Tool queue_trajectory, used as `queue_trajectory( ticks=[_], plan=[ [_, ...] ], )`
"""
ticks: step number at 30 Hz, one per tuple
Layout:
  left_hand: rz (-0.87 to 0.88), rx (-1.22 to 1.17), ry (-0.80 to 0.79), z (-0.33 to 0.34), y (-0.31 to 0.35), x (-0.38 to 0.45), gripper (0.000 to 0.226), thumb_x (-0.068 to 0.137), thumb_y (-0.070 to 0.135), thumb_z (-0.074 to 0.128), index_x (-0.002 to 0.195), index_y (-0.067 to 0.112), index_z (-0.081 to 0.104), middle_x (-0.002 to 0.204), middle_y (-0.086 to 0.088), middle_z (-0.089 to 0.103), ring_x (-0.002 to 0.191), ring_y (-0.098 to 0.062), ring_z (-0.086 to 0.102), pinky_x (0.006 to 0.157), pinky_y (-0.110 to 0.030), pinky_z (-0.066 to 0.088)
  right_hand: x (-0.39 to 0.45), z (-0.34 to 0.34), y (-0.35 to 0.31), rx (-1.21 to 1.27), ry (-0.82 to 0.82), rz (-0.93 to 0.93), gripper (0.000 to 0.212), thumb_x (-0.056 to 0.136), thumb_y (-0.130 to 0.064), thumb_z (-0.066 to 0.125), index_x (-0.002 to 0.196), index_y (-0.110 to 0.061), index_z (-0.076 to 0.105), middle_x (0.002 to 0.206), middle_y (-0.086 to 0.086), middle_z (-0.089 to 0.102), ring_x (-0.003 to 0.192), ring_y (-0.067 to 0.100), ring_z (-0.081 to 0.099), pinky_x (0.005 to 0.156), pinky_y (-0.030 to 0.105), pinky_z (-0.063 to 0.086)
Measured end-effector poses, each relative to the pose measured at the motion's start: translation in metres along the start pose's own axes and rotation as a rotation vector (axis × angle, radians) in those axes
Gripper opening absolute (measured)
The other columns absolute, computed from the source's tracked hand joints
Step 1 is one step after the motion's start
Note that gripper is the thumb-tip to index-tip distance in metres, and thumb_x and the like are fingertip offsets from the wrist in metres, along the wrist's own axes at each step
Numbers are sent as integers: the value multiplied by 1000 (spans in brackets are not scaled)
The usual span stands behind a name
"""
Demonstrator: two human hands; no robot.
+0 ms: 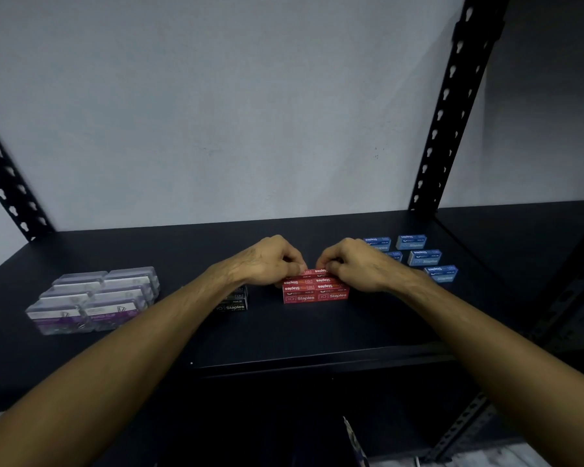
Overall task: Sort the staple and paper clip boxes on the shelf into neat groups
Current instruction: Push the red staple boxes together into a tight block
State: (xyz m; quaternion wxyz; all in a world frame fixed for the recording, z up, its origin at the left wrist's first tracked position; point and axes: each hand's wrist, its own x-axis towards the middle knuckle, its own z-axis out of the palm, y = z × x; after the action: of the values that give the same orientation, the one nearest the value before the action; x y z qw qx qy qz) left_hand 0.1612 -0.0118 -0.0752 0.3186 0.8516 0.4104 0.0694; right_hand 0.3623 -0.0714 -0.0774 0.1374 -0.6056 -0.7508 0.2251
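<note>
Several red staple boxes lie packed in a tight block at the middle of the dark shelf. My left hand and my right hand meet over the block's far row, fingers curled and pinching a red box there. Black staple boxes sit left of the red block, mostly hidden under my left forearm. Several blue staple boxes lie spaced apart at the right, partly behind my right hand. Clear paper clip boxes with purple labels form a group at the left.
Black slotted uprights stand at the back left and back right of the shelf. A grey wall closes the back. A lower frame piece shows beneath the shelf's front edge at the right.
</note>
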Motion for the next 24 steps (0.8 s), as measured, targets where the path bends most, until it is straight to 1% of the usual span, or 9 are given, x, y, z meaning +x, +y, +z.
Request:
queue_trajectory(
  ticks=[2, 6, 9, 13, 15, 17, 20, 22, 24],
  plan=[
    [1, -2, -12, 0, 1, -2, 17, 97, 32, 59, 101, 25, 75, 89, 9, 74, 78, -8, 70, 71, -21, 53, -2, 0, 0, 2, -7, -5, 22, 103, -21, 46, 104, -26, 68, 99, -11, 66, 87, 2, 63, 72, 17, 50],
    [4, 2, -21, -1, 3, -4, 17, 97, 31, 59, 101, 25, 75, 91, 8, 75, 82, -12, 71, 75, -24, 56, -3, 0, -1, 2, -27, 2, 22, 103, -22, 46, 107, -25, 67, 106, -7, 68, 91, 5, 64, 72, 17, 49],
    [8, 2, -28, 0, 4, -5, 17, 97, 31, 59, 102, 26, 74, 93, 9, 74, 84, -11, 71, 75, -23, 56, -4, 0, -1, 1, -43, 16, 23, 103, -22, 46, 112, -23, 67, 108, -6, 67, 92, 5, 63, 74, 17, 49],
    [15, 4, -30, 0, 5, -7, 17, 98, 30, 58, 101, 28, 74, 92, 11, 73, 80, -5, 69, 70, -19, 52, -7, -1, -3, 4, -30, 12, 23, 103, -22, 46, 111, -24, 68, 104, -9, 66, 89, 2, 62, 71, 16, 48],
    [10, 2, -26, 0, 6, -9, 18, 98, 34, 56, 100, 28, 73, 91, 10, 73, 78, -5, 68, 71, -20, 51, -9, -1, -4, 12, -33, 21, 23, 103, -25, 47, 114, -24, 67, 107, -8, 67, 91, 3, 62, 73, 18, 49],
    [-3, -2, -28, 0, 7, -13, 21, 98, 40, 54, 103, 29, 71, 91, 9, 72, 80, -7, 68, 75, -24, 53, -11, -2, -6, 19, -55, 33, 24, 100, -30, 51, 119, -25, 65, 110, -7, 67, 94, 4, 62, 80, 23, 51],
    [-8, 61, -56, -1, 8, -19, 34, 91, 50, 62, 118, 30, 66, 100, 12, 69, 86, -5, 65, 81, -25, 51, -16, -4, -8, -5, -106, 41, 35, 90, -36, 63, 124, -30, 61, 110, -9, 66, 97, 7, 62, 88, 30, 51],
    [-2, 126, -63, 1, 9, -22, 49, 82, 53, 70, 125, 30, 61, 105, 13, 67, 92, -5, 63, 87, -28, 51, -18, -3, -9, -45, -129, 29, 45, 83, -38, 72, 125, -31, 58, 109, -11, 63, 95, 8, 61, 87, 30, 50],
    [5, 157, -59, 6, 9, -24, 58, 77, 52, 76, 127, 30, 58, 107, 13, 65, 93, -5, 63, 87, -28, 52, -20, -1, -10, -97, -131, 13, 53, 79, -35, 77, 128, -29, 55, 110, -10, 59, 95, 8, 59, 85, 28, 48]
  ],
)
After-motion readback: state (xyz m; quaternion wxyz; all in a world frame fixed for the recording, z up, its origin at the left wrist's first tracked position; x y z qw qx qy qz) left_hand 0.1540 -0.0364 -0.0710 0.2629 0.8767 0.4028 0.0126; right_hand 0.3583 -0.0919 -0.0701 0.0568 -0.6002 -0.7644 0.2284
